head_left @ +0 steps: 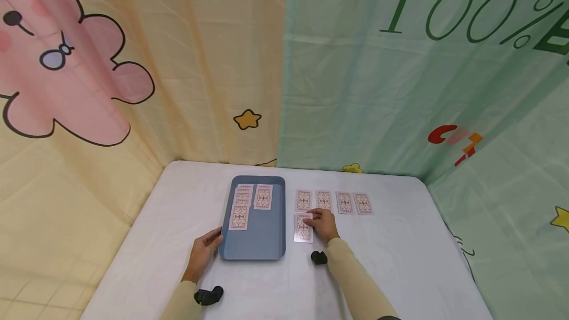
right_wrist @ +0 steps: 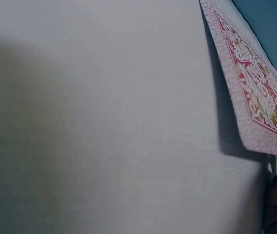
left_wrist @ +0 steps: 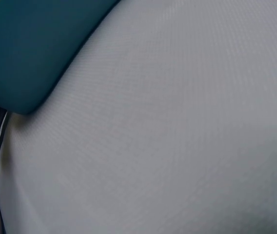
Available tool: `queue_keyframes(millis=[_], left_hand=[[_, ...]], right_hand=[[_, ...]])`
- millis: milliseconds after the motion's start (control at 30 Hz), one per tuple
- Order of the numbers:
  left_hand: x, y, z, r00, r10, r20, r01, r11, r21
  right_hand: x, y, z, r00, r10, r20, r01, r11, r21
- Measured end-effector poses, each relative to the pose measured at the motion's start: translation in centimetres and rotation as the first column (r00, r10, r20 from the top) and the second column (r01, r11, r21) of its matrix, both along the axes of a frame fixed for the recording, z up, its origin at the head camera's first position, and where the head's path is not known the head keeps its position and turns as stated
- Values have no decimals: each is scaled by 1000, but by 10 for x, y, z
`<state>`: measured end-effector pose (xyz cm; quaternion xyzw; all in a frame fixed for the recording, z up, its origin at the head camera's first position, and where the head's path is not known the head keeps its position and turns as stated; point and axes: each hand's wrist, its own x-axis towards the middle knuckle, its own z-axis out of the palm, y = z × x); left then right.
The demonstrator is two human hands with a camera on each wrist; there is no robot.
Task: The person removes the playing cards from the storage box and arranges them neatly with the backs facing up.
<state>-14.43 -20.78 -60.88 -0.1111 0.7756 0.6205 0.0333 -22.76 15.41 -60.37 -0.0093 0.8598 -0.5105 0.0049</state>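
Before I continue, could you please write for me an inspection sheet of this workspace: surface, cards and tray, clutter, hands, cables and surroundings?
Surface: white cloth on the table, with slight wrinkles.
Tray: blue tray, lying flat.
Cards in the tray: an overlapping column at the left, at least one more card beside it.
Cards on the cloth: a row of four, backs up.
Clutter: nothing seen.
Left hand: touches the tray's left edge.
Right hand: pinches a fifth card, its near edge raised off the cloth.
Cables: nothing seen for certain.
Surroundings: cream curtain and green curtain, both printed.
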Motion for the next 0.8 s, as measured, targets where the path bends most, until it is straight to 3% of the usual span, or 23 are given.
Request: queue_keyframes(millis=[433,800], left_hand=[[1,0,1,1000,-1,20,1,1000,1],[2,-2,2,1000,-6,19,6,1000,6]], right_hand=[[3,-7,-1,997,-18,-71,27,991,130],[3,-7,-3,992,-45,-117,55,995,88]])
